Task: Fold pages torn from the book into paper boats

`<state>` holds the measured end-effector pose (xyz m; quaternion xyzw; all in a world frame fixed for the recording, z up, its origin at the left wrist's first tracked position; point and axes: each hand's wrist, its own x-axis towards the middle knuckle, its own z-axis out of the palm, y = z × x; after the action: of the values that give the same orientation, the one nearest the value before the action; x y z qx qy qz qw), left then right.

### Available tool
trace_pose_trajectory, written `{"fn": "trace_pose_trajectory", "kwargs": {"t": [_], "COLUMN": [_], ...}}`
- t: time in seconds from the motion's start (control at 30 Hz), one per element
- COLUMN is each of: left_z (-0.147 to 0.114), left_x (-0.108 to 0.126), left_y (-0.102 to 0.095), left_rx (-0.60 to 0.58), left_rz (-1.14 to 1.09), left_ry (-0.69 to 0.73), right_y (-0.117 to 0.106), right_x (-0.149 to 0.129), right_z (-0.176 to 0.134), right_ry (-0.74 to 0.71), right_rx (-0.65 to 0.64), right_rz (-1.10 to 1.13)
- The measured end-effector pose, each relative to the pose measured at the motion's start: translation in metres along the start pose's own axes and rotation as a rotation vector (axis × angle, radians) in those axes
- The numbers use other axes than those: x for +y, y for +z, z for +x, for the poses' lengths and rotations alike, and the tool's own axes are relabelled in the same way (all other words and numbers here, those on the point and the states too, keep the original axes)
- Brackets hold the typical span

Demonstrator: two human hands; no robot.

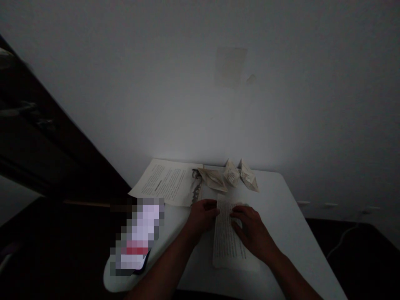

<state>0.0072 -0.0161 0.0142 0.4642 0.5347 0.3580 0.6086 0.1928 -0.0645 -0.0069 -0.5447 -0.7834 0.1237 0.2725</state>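
Observation:
A narrow sheet of printed paper (229,246) lies lengthwise on the white table, apparently folded over along its length. At its upper left edge my left hand (203,216) pinches it, with the thumb on top and the fingers curled at the edge. My right hand (250,229) rests on the sheet's right side, its thumb and fingers spread apart and touching the paper. Just beyond lie three folded paper boats: a left one (214,179), a middle one (231,175) and a right one (249,178).
Printed pages (165,181) with a dark picture lie at the table's back left. A phone (140,237) with a blurred-out screen is by the left edge. The white table (281,233) meets a plain wall (175,83). A cable (342,237) hangs at right.

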Motion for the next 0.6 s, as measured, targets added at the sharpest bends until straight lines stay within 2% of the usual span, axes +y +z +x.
{"fn": "trace_pose_trajectory", "kwargs": {"t": [0.1,0.17,0.3,0.37,0.47,0.53,0.6], "left_z": [0.002,0.001,-0.011,-0.022,-0.041,-0.05,-0.053], "left_x": [-0.004,0.0,0.021,0.032,0.041,0.037,0.027], "left_y": [0.0,-0.002,-0.01,-0.014,-0.019,-0.023,-0.027], "left_rx": [0.008,0.027,0.048,0.019,-0.026,-0.103,-0.162], "left_rz": [0.148,0.169,0.235,0.286,0.356,0.364,0.387], "left_ry": [0.084,0.116,0.287,0.385,0.614,0.777,0.912], "right_y": [0.0,0.0,-0.009,-0.018,-0.035,-0.044,-0.047], "right_x": [0.002,0.005,0.012,0.013,0.008,0.004,0.002], "right_z": [-0.002,-0.002,-0.002,-0.002,-0.006,-0.01,-0.015], "right_ry": [0.011,0.056,0.264,0.328,0.247,0.09,-0.038], "right_rx": [0.007,0.068,0.269,0.273,0.235,0.178,0.189], "right_rz": [0.059,0.117,0.277,0.421,0.502,0.517,0.543]}}
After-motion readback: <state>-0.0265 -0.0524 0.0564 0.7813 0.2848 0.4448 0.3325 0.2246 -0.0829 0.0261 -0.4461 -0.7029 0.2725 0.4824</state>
